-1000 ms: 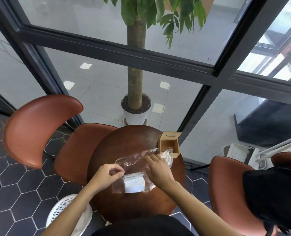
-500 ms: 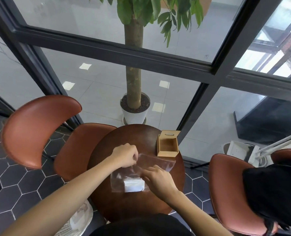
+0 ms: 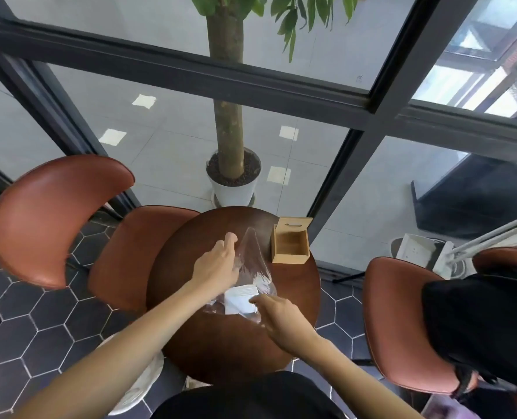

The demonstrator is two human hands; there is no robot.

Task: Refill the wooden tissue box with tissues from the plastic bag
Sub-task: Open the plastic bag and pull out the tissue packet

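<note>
Clear plastic bag (image 3: 252,267) is pinched at its far edge by the left hand (image 3: 218,263), mid-table (image 3: 221,343). Right hand (image 3: 277,317) fingers are loosely spread, touching the tissues (image 3: 240,299) inside. Wooden tissue box (image 3: 290,244) sits open at 1 o'clock.

Brown chair (image 3: 60,219) left of round table (image 3: 221,343); potted tree (image 3: 231,173) behind.

Single head-worn wide view, looking steeply down, close over round table (image 3: 221,343), facing windows (image 3: 311,95)

Bright window daylight, slight blur, wide-angle warp.
</note>
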